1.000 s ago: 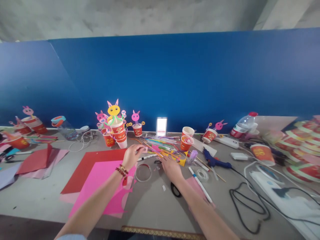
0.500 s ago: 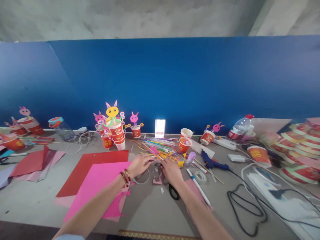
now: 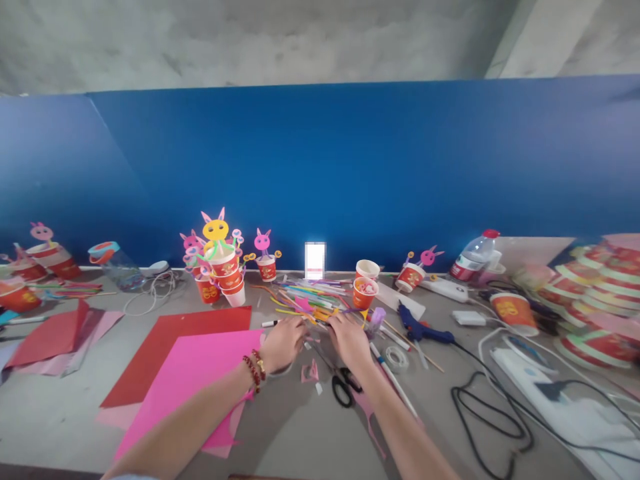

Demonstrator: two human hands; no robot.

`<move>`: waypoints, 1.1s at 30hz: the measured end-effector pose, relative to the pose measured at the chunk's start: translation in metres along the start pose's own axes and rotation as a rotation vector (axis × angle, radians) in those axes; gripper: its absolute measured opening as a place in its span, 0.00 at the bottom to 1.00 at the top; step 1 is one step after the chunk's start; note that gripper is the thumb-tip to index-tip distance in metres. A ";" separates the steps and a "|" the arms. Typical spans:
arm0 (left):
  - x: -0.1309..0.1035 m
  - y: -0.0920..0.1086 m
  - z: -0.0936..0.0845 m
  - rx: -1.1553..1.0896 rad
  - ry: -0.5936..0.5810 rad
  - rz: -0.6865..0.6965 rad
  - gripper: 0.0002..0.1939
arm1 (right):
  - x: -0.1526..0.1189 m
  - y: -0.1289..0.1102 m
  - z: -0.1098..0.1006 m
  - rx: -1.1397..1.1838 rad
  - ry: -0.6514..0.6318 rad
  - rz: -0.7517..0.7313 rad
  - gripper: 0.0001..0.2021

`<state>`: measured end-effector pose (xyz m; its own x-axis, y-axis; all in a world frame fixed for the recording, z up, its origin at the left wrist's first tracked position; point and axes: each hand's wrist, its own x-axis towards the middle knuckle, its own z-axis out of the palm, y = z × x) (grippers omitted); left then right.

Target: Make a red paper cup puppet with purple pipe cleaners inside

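Observation:
My left hand, with a bead bracelet at the wrist, is closed at the near edge of a pile of thin coloured strips. Its fingertips hide whatever they may pinch. A dark-ended pen shows beside it. My right hand has its fingers curled at the same pile, by yellow and orange scraps; what it grips is hidden. Between my forearms lie black-handled scissors and a pink paper offcut.
Pink sheets and a red sheet lie left. Paper cups with animal figures stand behind. A blue glue gun, its cord, a marker, a power strip and stacked cups are on the right.
Both hands have shifted slightly and the fingers are a little farther apart. The scissors show more fully, and a pen end has come into sight by my left hand. The view has tilted slightly.

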<state>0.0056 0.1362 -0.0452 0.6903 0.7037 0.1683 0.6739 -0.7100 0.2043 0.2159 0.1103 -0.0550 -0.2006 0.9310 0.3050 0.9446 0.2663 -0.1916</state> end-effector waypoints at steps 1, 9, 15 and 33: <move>0.000 0.000 -0.001 -0.003 0.000 0.006 0.14 | 0.000 0.000 0.001 0.008 -0.002 -0.002 0.11; -0.011 0.001 0.005 0.003 -0.044 0.106 0.16 | -0.001 -0.001 -0.002 0.035 -0.018 0.001 0.12; -0.006 0.006 0.000 0.039 -0.017 0.086 0.18 | 0.002 0.000 -0.001 0.043 -0.035 0.000 0.13; 0.038 0.024 0.026 0.055 -0.078 0.398 0.08 | 0.001 0.001 -0.009 0.035 -0.118 -0.001 0.13</move>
<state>0.0550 0.1448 -0.0594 0.9166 0.3707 0.1498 0.3615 -0.9284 0.0855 0.2188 0.1091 -0.0470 -0.2331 0.9530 0.1935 0.9352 0.2742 -0.2240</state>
